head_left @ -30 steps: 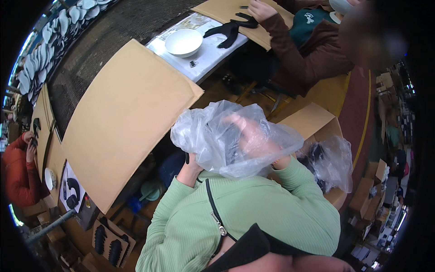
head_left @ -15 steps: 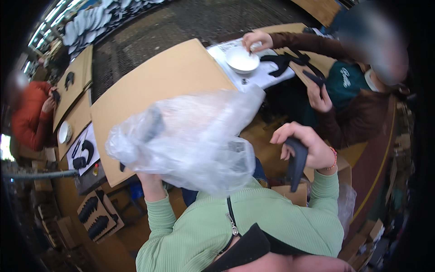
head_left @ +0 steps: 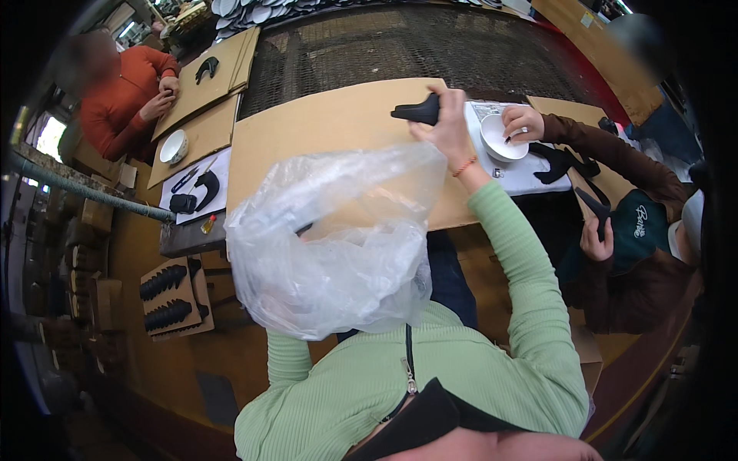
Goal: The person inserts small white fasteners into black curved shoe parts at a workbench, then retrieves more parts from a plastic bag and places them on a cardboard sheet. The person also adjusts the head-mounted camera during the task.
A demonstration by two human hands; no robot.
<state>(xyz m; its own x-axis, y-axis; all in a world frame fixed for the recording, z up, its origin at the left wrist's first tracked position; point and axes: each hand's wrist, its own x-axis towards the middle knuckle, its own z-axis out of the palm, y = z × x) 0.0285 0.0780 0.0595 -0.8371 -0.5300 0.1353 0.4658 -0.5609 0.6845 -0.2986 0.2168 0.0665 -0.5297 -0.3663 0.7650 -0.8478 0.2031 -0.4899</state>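
A large clear plastic bag point(head_left: 330, 284) hangs in front of my chest, over the near edge of the cardboard. My left forearm runs up behind it; my left hand point(head_left: 278, 301) shows only as a faint skin tone through the plastic. It appears to hold the bag up, though its fingers are hidden. My right arm reaches out past the bag's right side. In my right hand point(head_left: 450, 127) is a black curved handle-like piece point(head_left: 419, 110), gripped above the far right part of the cardboard sheet point(head_left: 323, 115).
At right, a co-worker's hand dips into a white bowl point(head_left: 503, 144); black parts point(head_left: 565, 163) lie beside it. Another person in orange point(head_left: 123, 92) works at far left. A second bowl point(head_left: 174, 146) and a small bottle point(head_left: 208, 223) stand left. Black parts point(head_left: 165, 300) fill a lower board.
My right hand has swung up and away from beside my body to above the cardboard, carrying the black piece. The bag now stands more upright and open. My view has shifted.
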